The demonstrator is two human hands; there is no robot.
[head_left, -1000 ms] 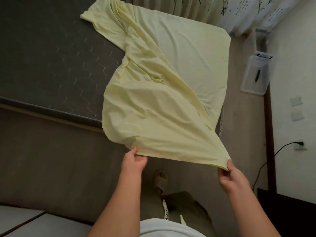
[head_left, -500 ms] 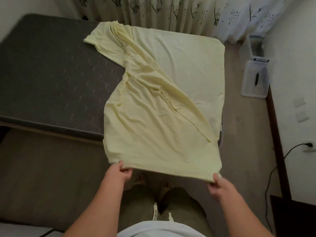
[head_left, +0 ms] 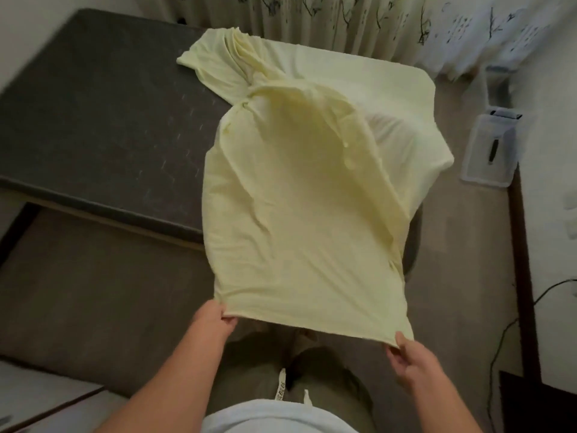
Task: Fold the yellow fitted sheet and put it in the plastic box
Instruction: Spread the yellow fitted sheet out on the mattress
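Observation:
The yellow fitted sheet [head_left: 299, 214] lies partly over the right side of the dark grey mattress [head_left: 93, 114], and its near part billows up in the air toward me. My left hand [head_left: 214, 320] pinches the sheet's near left corner. My right hand [head_left: 409, 360] pinches the near right corner. Between them the near edge is stretched taut above my legs. The far end of the sheet is bunched near the curtain. The clear plastic box [head_left: 490, 148] stands on the floor to the right of the bed, with a dark object inside.
A patterned curtain [head_left: 359, 23] hangs behind the bed. A white wall with sockets and a black cable [head_left: 512, 326] runs along the right. Brown floor [head_left: 93, 285] lies between me and the bed. A dark piece of furniture [head_left: 537, 401] stands at the bottom right.
The near part of the sheet has lifted and puffed up with air, pulling off the mattress's right near corner. Both hands keep their corners and have moved slightly lower and nearer to me.

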